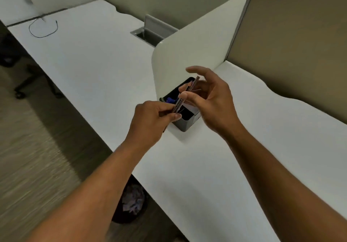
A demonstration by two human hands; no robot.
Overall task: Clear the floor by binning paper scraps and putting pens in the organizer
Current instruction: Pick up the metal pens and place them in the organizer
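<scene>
A grey desk organizer (185, 124) stands on the white desk (97, 69) against a cream divider panel, with blue-capped pens (170, 100) inside it. Directly above it I hold a small bundle of thin dark pens (185, 95), tilted up to the right. My left hand (152, 121) pinches the bundle's lower end. My right hand (210, 101) touches the bundle's upper part with its fingertips, the other fingers spread. Under the desk edge sits a dark bin (131, 200) holding crumpled paper scraps.
The cream divider (197, 41) rises just behind the organizer. A cable hatch (148, 33) is open at the back of the desk and a black cable loop (43, 27) lies far left. Office chair legs (28, 84) stand on the floor at left.
</scene>
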